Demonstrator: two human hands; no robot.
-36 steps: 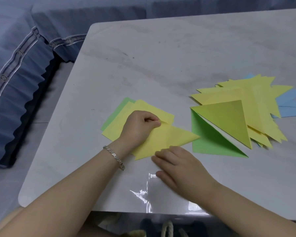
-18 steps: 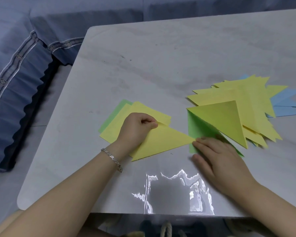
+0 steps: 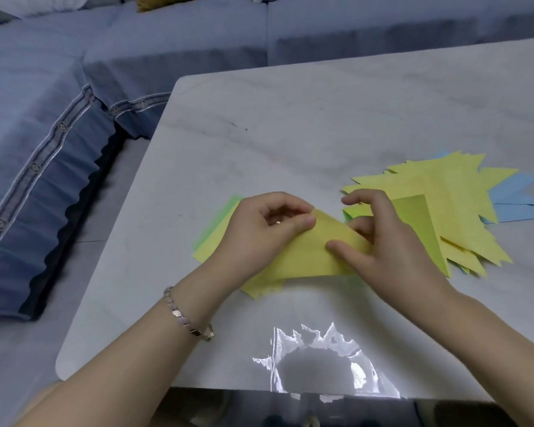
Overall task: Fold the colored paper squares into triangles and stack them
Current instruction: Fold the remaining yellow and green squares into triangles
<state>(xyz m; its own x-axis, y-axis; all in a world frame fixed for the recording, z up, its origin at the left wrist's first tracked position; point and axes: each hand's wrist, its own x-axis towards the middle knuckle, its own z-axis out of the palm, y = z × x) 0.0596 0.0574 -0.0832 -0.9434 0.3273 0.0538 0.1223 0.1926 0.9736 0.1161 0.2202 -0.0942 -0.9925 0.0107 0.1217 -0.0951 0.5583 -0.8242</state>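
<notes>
left hand (image 3: 269, 229) pinches top corner of yellow triangle (image 3: 305, 260), right hand (image 3: 395, 245) grips its right corner, thumb on top; triangle near front edge of table (image 3: 290, 118), not yet stacked. many done: pile of folded triangles (image 3: 444, 192) toward right edge. few unfolded squares (image 3: 211, 245) left beneath

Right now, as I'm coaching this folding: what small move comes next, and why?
Probably carry the yellow triangle right onto the folded pile: it looks already folded, the left hand pinches its top corner, and the right hand holds its right edge.
</notes>
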